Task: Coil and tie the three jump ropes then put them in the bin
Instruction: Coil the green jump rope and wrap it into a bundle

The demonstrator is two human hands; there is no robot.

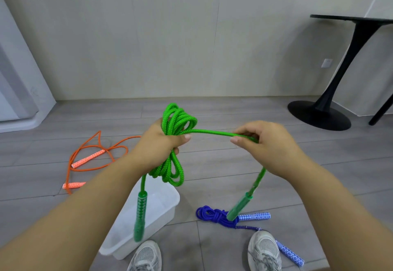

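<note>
Head view has the left hand [156,145] curled round the green rope [180,119] coils above the bin [165,213], the right hand [262,143] pinching its free strand; if either grip loosens, the loops could spill before tying.

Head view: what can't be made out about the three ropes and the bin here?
Green rope: coil crossings hidden inside the left hand; green handle below the right hand is blurred.
Blue rope: any knot too small, overlapped by that handle.
Orange rope: right end hidden behind left hand.
Bin: left side covered by the left forearm.
</note>
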